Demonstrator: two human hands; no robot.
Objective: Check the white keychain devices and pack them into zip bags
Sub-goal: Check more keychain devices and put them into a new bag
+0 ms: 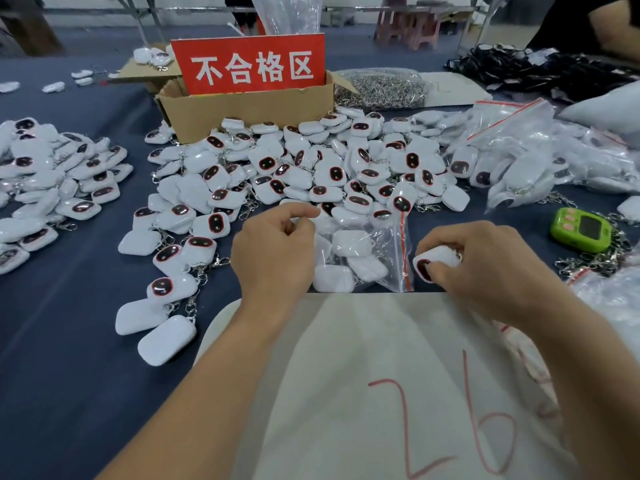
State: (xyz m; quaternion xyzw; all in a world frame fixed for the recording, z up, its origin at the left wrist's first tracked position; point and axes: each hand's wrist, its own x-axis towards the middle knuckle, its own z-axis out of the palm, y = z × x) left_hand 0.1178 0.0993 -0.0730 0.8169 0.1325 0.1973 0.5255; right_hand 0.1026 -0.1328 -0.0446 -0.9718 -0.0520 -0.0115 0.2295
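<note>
A clear zip bag (pixel 377 252) with a red seal strip lies on the table edge between my hands, with several white keychain devices inside. My left hand (pixel 273 251) rests at the bag's left side, fingers pinched on the bag's edge. My right hand (pixel 485 265) grips one white keychain device (pixel 437 261), dark screen facing me, just right of the bag's red strip. A big heap of loose white keychain devices (pixel 311 168) spreads behind the bag.
A cardboard box (pixel 249 109) with a red sign stands behind the heap. Another device pile (pixel 52 174) lies far left. Filled zip bags (pixel 540 154) sit at right, a green timer (pixel 581 233) nearby, loose metal clasps (pixel 381 88) behind. A white sack marked 26 (pixel 398 393) covers my lap.
</note>
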